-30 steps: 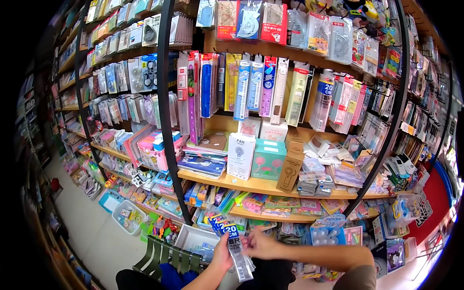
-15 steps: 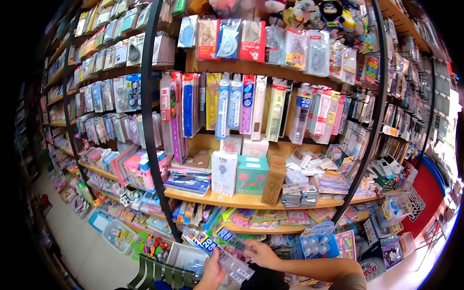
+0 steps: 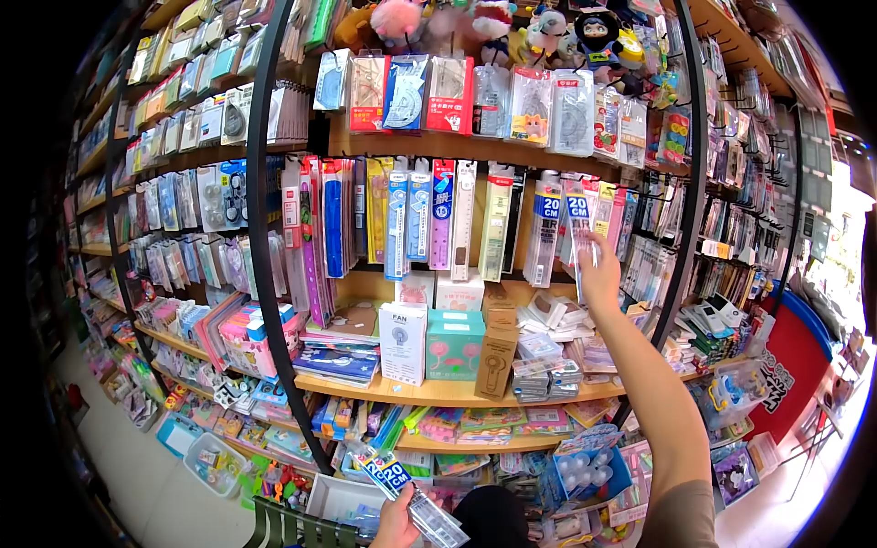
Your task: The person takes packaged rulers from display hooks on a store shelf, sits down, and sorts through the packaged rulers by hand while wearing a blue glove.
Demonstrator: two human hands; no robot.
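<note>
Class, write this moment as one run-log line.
left hand: holding packaged rulers | right hand: holding upright ruler pack | nearby: hanging rulers

At least four "20 CM" packets (image 3: 395, 475)

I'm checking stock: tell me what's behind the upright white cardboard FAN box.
Behind the white FAN box, the top of a pinkish-white box shows; its lower part, and anything else there, is covered.

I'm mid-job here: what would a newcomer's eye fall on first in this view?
Probably the right hand, right of centre, holding a 20 CM ruler beside the hanging packs. Next, perhaps, the left hand at bottom centre with its bunch of rulers, then the fluffy pink plush at the top.
</note>
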